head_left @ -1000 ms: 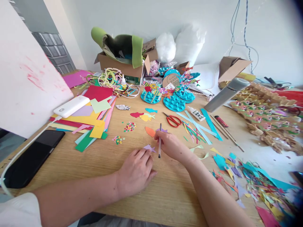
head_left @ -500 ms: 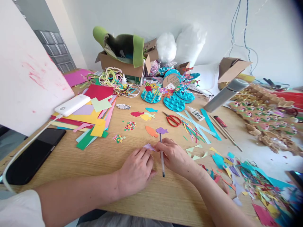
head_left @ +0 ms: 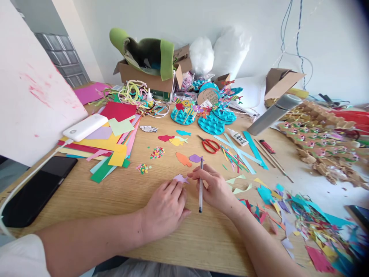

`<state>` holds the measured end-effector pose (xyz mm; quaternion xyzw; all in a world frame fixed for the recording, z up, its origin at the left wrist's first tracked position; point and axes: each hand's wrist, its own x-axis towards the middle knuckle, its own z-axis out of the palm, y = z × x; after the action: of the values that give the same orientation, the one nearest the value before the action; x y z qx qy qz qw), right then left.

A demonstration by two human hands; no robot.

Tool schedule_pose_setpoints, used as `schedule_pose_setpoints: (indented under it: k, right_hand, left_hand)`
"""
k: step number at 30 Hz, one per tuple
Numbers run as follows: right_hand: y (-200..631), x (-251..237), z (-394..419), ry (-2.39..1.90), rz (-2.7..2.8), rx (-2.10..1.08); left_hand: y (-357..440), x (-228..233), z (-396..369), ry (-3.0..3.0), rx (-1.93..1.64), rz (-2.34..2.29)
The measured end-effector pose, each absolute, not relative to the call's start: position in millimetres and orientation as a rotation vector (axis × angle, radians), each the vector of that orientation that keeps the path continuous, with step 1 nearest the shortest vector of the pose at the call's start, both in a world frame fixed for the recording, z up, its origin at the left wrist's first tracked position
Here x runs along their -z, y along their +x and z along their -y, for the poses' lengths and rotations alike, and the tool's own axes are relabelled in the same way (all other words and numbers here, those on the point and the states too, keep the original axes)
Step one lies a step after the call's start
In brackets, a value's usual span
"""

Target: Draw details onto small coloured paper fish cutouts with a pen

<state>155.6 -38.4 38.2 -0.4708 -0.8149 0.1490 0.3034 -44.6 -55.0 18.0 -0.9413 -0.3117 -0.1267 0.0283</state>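
My left hand (head_left: 165, 207) rests palm down on the wooden table (head_left: 100, 200), its fingertips pressing the near edge of a small lilac paper fish (head_left: 181, 178). Just right of the fish, my right hand (head_left: 215, 187) grips a pen (head_left: 201, 186) that stands almost upright in the picture, tip down. An orange paper fish (head_left: 183, 159) and a purple paper fish (head_left: 195, 158) lie just beyond the hands.
Red scissors (head_left: 210, 144), a glue bottle (head_left: 238, 137) and blue paper strips (head_left: 253, 144) lie behind the right hand. A coloured paper stack (head_left: 109, 146) with a white power bank (head_left: 85, 127) and a phone (head_left: 34, 190) sit left. Paper scraps (head_left: 305, 223) cover the right.
My right hand drew back from the orange and purple fish towards the lilac fish, turning the pen. The left hand stayed on the lilac fish.
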Motion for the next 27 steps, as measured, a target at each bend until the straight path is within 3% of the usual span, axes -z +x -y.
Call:
schedule_pose_setpoints:
  k: [10,27]
  right_hand:
    - [161,-26,41,-1.254,1.931,-0.430]
    - [163,-24,38,-1.217,2.120,-0.430]
  left_hand:
    - [-43,-17,45,-2.955,0.351,0.946]
    - [-43,-19,43,-2.983,0.315,0.932]
